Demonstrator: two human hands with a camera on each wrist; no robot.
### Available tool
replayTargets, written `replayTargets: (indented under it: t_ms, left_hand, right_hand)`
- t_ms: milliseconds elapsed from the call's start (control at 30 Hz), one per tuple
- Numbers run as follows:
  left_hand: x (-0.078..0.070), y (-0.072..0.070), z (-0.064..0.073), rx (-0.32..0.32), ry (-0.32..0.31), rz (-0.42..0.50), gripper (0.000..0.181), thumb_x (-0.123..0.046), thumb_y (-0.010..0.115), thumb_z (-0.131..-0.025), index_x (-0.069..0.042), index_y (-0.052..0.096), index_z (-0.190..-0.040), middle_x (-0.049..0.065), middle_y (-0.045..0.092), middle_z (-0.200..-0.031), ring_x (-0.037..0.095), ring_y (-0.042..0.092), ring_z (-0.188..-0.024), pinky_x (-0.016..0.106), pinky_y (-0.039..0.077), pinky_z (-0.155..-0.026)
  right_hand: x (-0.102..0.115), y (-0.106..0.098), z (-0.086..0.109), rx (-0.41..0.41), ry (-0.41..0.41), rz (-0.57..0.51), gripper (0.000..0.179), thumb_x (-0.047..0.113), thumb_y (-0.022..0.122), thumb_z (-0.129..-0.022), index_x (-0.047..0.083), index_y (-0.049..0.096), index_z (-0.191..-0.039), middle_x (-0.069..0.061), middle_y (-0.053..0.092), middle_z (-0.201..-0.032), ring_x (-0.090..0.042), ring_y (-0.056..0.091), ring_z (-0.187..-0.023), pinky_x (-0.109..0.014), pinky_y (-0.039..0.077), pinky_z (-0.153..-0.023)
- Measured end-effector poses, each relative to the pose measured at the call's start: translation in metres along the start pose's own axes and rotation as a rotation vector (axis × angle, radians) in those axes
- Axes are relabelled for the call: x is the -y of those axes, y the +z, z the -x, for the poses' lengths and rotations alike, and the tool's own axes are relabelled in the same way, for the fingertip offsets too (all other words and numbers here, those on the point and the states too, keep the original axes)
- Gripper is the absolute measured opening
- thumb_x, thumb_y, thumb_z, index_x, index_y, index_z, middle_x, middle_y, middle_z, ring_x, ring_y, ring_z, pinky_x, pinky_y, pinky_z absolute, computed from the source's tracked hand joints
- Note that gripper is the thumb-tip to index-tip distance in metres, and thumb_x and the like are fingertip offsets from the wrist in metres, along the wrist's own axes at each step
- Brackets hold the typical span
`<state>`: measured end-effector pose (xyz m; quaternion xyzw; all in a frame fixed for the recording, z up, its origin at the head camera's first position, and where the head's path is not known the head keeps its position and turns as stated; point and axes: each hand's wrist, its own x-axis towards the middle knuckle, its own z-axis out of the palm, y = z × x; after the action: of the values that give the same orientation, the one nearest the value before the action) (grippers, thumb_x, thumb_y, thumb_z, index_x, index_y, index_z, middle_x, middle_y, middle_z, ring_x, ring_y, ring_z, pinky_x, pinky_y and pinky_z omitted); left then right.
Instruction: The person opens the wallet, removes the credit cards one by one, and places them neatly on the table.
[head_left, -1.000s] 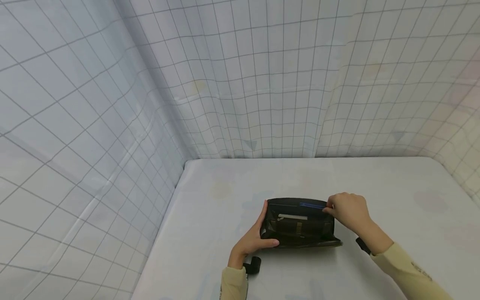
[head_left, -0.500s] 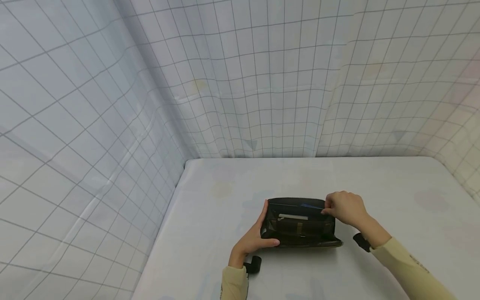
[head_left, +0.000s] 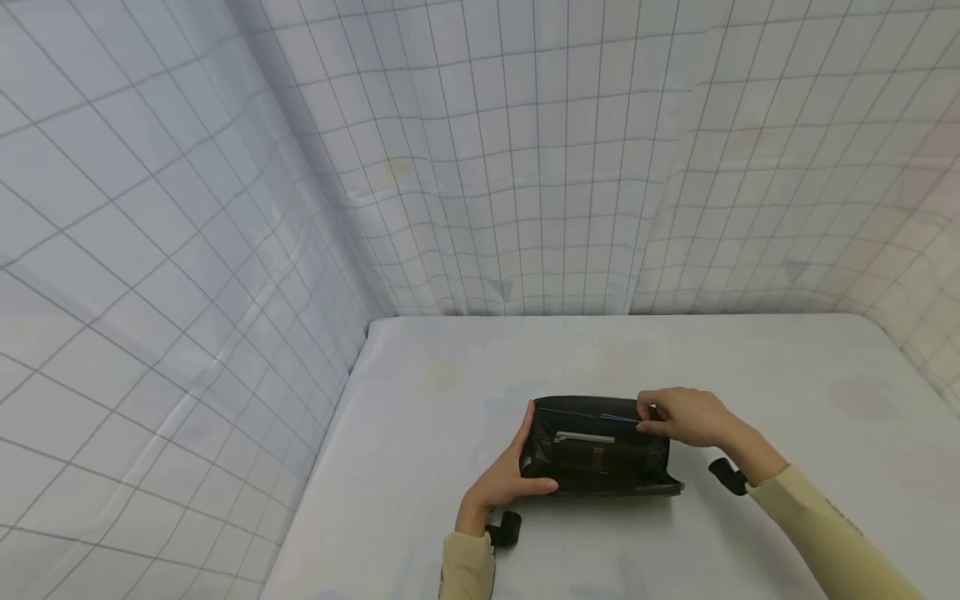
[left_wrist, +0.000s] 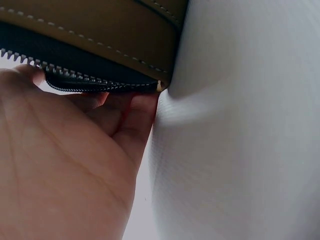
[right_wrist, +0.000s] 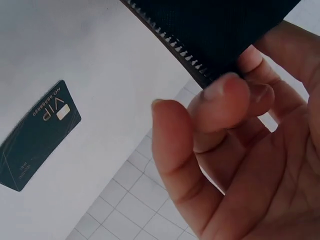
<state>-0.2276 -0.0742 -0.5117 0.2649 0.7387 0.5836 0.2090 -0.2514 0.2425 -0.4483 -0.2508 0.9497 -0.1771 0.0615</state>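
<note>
A long zip-around wallet (head_left: 573, 461) stands unzipped on the white table, its dark inside with a pale zip strip facing up. My left hand (head_left: 501, 483) grips its left end, thumb at the near edge, fingers along the side. In the left wrist view the wallet's brown outside (left_wrist: 100, 40) shows white stitching. My right hand (head_left: 690, 415) is at the far right corner, fingers curled over the edge; in the right wrist view the thumb (right_wrist: 172, 130) stands apart from the fingers. A thin blue line (head_left: 621, 417) shows in a slot beside those fingers.
In the right wrist view a dark card (right_wrist: 40, 135) marked VIP appears against the white surface, apart from the hand. Dark wrist devices (head_left: 504, 529) sit at both wrists. White curtains with a grid pattern (head_left: 525, 167) enclose the table (head_left: 420, 433).
My right hand has shifted slightly left along the wallet's far edge, its fingers changing shape. The blue strip beside them shows less than before. My left hand and the wallet have hardly moved.
</note>
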Motion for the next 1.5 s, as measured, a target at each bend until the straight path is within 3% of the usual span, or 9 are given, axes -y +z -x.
replayTargets:
  t_ms: [200,333,600,800,1067,1500]
  left_hand:
    - [-0.001,0.001,0.001,0.003,0.001,0.007,0.114,-0.046,0.073,-0.075,-0.033,-0.015,-0.145,-0.005,-0.015,-0.154,0.018,-0.005,-0.142,0.051,0.011,-0.111]
    - [-0.002,0.002,0.002,-0.001,0.005,0.000,0.114,-0.046,0.073,-0.075,-0.032,-0.015,-0.146,-0.003,-0.015,-0.154,0.020,-0.005,-0.142,0.052,0.012,-0.111]
    - [-0.003,0.002,0.002,-0.001,0.002,-0.022,0.114,-0.050,0.072,-0.075,-0.032,-0.016,-0.146,-0.004,-0.016,-0.153,0.019,-0.006,-0.141,0.052,0.011,-0.111]
    - [-0.004,0.002,0.002,0.000,0.011,-0.030,0.116,-0.052,0.071,-0.074,-0.029,-0.017,-0.146,-0.002,-0.016,-0.154,0.021,-0.005,-0.142,0.053,0.012,-0.111]
    - [-0.005,0.002,0.002,-0.001,0.013,-0.002,0.115,-0.049,0.072,-0.074,-0.031,-0.016,-0.146,-0.001,-0.016,-0.154,0.020,-0.005,-0.141,0.052,0.011,-0.111]
    - [-0.004,0.001,0.001,0.002,0.010,-0.025,0.115,-0.051,0.071,-0.074,-0.030,-0.017,-0.146,-0.002,-0.016,-0.154,0.021,-0.005,-0.141,0.054,0.011,-0.111]
  right_hand:
    - [-0.002,0.001,-0.003,0.049,-0.012,-0.009,0.010,0.034,0.062,-0.088,0.030,0.056,-0.082,0.016,0.048,-0.065,-0.002,0.039,-0.054,-0.023,0.032,-0.050]
    - [-0.006,0.002,-0.003,0.042,-0.017,-0.073,0.006,0.032,0.061,-0.089,0.028,0.061,-0.084,0.016,0.055,-0.073,-0.002,0.042,-0.058,-0.024,0.035,-0.053]
    - [-0.010,0.010,-0.003,-0.011,0.012,-0.249,0.012,0.031,0.065,-0.087,0.021,0.061,-0.080,0.009,0.030,-0.057,-0.003,0.028,-0.051,-0.023,0.027,-0.050]
    - [-0.014,0.015,-0.003,-0.045,0.022,-0.312,0.014,0.030,0.068,-0.084,0.020,0.060,-0.078,0.009,0.029,-0.058,-0.003,0.029,-0.053,-0.023,0.028,-0.051]
    - [-0.018,0.020,-0.003,-0.050,0.109,-0.457,0.022,0.033,0.070,-0.082,0.014,0.059,-0.079,0.006,0.031,-0.060,-0.005,0.031,-0.051,-0.024,0.030,-0.048]
    - [-0.020,0.023,-0.002,-0.131,0.135,-0.452,0.026,0.040,0.069,-0.081,0.016,0.061,-0.077,0.003,0.039,-0.066,-0.008,0.037,-0.059,-0.026,0.031,-0.053]
